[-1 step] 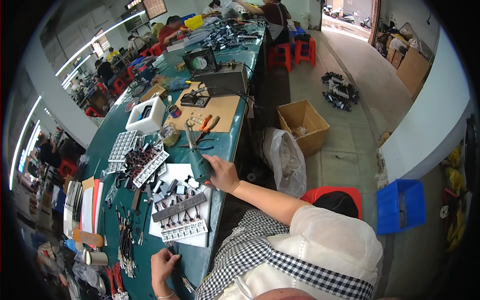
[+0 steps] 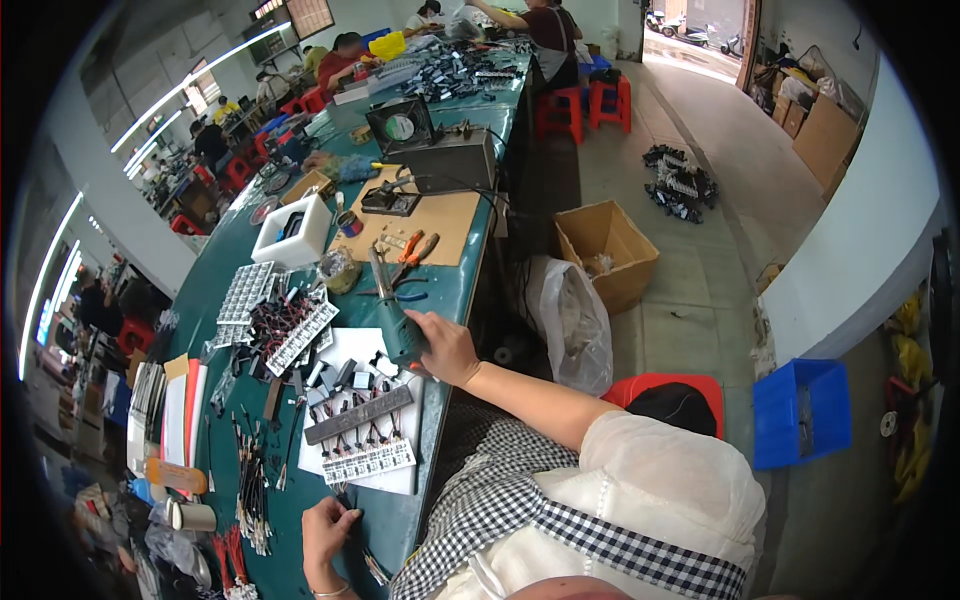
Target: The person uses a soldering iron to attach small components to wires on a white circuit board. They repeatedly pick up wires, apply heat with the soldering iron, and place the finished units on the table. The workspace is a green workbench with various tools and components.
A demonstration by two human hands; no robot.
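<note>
Left hand (image 2: pixel 325 535) fingertips hidden among wires, grip unclear; small parts on white sheet (image 2: pixel 345 350), frame centre-left, too tiny to ID.

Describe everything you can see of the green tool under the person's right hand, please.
The green tool is long and slim, like an electric screwdriver, with a teal body that looks plastic and a grey metal tip end pointing away from the person. It lies flat on the green table, partly over white paper. The right hand grips its near end; orange pliers lie beyond it.
</note>
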